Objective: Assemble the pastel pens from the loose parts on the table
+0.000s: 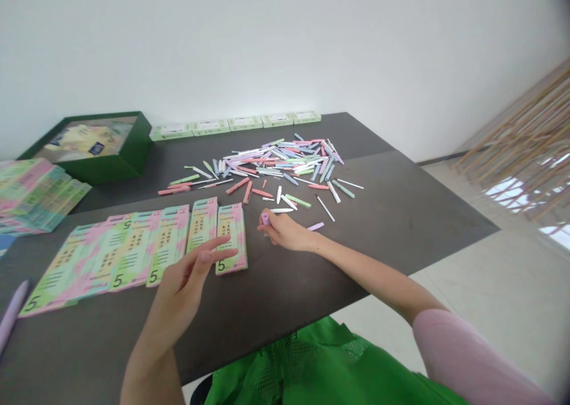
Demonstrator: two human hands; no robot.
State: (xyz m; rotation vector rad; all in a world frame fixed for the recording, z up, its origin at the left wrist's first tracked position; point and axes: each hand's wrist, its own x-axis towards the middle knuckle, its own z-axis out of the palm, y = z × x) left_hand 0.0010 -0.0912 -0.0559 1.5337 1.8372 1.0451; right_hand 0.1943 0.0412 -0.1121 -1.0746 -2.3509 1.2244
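Observation:
My right hand [285, 230] is closed around a light purple pen barrel [266, 218], whose round end points up out of the fist. Over the nearest folded paper box [231, 239], a pink and green one printed with a 5, my left hand [189, 277] has its fingers stretched apart, with nothing plain to see in them. A purple pen piece [316, 226] lies beside my right wrist. Beyond both hands spreads a pile of pen parts [285, 158] in purple, red, blue, green and white. Several more flat boxes [129, 250] lie in a row to the left.
A dark green open box [142, 138] with plastic packets stands at the back left, near stacked printed boxes [44, 194]. Pale green cartons [244, 123] line the wall. A large purple pen [13, 313] is at the left edge. The dark table [414, 215] narrows to a right corner.

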